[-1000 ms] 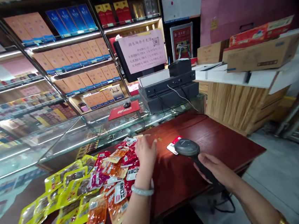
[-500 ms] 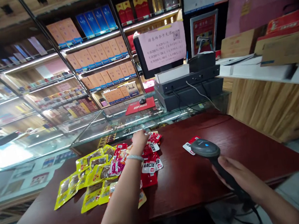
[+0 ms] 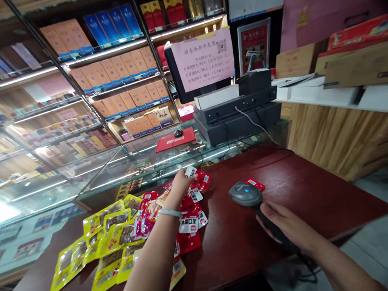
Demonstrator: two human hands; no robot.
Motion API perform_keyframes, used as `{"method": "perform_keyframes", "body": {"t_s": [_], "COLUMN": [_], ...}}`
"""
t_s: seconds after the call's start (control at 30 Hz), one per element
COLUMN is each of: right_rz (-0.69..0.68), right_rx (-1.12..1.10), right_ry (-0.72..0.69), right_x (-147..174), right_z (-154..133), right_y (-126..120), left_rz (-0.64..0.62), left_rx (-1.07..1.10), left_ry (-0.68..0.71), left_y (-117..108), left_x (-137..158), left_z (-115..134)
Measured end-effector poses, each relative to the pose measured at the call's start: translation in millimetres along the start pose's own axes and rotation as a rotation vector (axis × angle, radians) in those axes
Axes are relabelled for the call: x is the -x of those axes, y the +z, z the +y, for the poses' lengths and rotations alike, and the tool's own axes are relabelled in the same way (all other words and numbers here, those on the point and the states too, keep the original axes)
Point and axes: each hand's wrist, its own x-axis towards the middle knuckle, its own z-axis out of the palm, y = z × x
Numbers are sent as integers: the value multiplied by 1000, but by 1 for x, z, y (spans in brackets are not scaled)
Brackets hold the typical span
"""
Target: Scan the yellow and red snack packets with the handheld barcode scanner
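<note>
My right hand (image 3: pixel 276 220) is wrapped round the handle of a dark barcode scanner (image 3: pixel 245 194), whose head shows a blue light. Just behind the scanner head lies a single red snack packet (image 3: pixel 255 184), partly covered by it. My left hand (image 3: pixel 183 181) reaches to the far side of a snack pile, its fingers closed on a red-and-white snack packet (image 3: pixel 191 171). Under and around my left wrist are more red packets (image 3: pixel 189 242). To the left spread several yellow snack packets (image 3: pixel 115 237), with purple ones (image 3: pixel 142 227) between. My left forearm hides part of the pile.
The packets lie on a dark red wooden table (image 3: pixel 231 242). Behind it stand a glass counter (image 3: pixel 148 166), a mouse (image 3: pixel 178 133) on a red mat (image 3: pixel 166 142), and a monitor (image 3: pixel 173 74) above a cash drawer (image 3: pixel 243 122). Cardboard boxes (image 3: pixel 361 63) sit at right.
My left hand now lifts the white end of a packet at the pile's far edge. The scanner has shifted left relative to the lone packet. The whole view has swung slightly right.
</note>
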Motion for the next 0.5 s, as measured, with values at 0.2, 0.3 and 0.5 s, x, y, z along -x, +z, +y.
{"method": "perform_keyframes", "body": {"t_s": [0.2, 0.3, 0.5], "right_rz": [-81, -102, -94], "right_rx": [-28, -60, -45], "right_ry": [-54, -70, -89], "right_x": [-14, -18, -12], "right_z": [-7, -7, -3], "right_y": [21, 25, 20], "left_rz": [-11, -2, -12], "left_rx": [300, 324, 104], "left_ry": [107, 117, 26], "left_y": [-3, -3, -28], "left_x": [38, 48, 53], "left_z": [10, 14, 2]}}
